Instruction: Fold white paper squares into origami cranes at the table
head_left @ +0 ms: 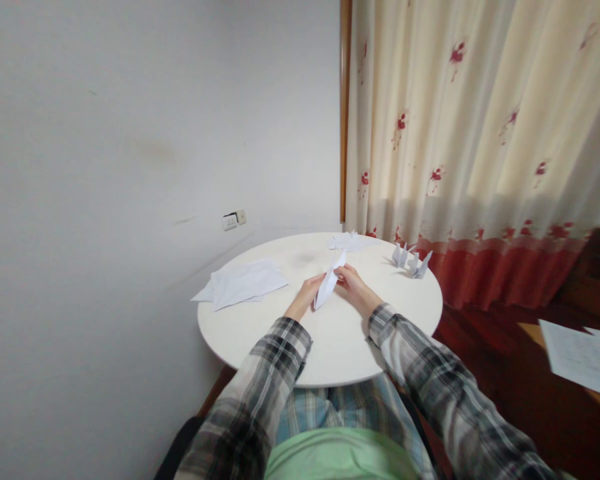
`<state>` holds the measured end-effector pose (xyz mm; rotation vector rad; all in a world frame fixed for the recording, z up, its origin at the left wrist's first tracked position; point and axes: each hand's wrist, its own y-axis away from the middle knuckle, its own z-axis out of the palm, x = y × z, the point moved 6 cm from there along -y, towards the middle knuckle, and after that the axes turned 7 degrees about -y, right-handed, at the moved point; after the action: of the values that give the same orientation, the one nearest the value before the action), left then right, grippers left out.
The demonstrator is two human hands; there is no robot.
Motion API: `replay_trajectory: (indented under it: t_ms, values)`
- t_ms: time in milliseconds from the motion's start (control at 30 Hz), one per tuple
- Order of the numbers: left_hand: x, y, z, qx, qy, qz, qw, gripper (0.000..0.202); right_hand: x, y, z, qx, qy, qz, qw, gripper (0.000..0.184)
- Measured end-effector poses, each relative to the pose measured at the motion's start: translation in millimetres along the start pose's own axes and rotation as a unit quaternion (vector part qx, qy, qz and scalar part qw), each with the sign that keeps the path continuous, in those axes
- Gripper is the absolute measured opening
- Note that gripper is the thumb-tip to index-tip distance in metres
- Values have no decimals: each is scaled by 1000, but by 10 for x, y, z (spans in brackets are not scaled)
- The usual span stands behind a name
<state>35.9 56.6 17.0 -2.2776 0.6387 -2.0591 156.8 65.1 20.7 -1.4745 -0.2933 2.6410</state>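
A narrow piece of folded white paper (329,283) is held tilted above the middle of the round white table (260,340). My left hand (306,295) is closed on its lower left side. On the upper right edge, my right hand (352,281) pinches it with thumb and fingers. Some fingertips are hidden behind the paper. Several finished-looking paper cranes (419,267) stand near the table's right edge, apart from my hands.
Flat sheets of white paper (250,283) lie on the table's left side, one corner over the edge. More white paper (353,243) lies at the far edge. The wall with a socket (229,221) borders the left; a floral curtain (445,167) hangs behind. Papers (580,360) rest on furniture at right.
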Motion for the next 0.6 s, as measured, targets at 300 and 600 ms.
replay_trajectory:
  t_ms: [300,600]
  values:
    - [88,32,32,-18,-23,24,999,32,-3,17,9,-6,7,10,1000,15]
    - [78,31,56,-16,-6,-6,1000,41,-19,10,-32,19,-15,-2,1000,15]
